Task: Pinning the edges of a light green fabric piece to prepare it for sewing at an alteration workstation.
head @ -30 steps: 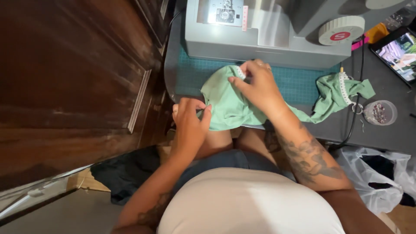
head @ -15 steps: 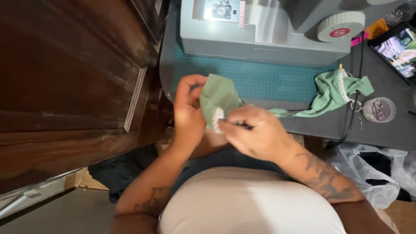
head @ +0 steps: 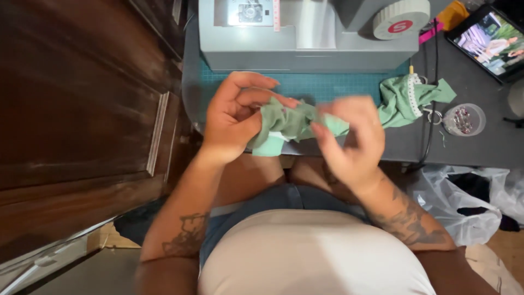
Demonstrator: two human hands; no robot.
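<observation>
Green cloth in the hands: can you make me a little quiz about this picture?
1. True or false: both hands grip the same piece of green cloth.
2. What lies under the sewing machine? A) a teal cutting mat B) a red towel C) a newspaper
3. Fill in: the small clear dish of pins sits to the ____ of the second green cloth piece.

Key
1. True: the left hand and right hand both pinch it.
2. A, the teal cutting mat.
3. Right.
</observation>
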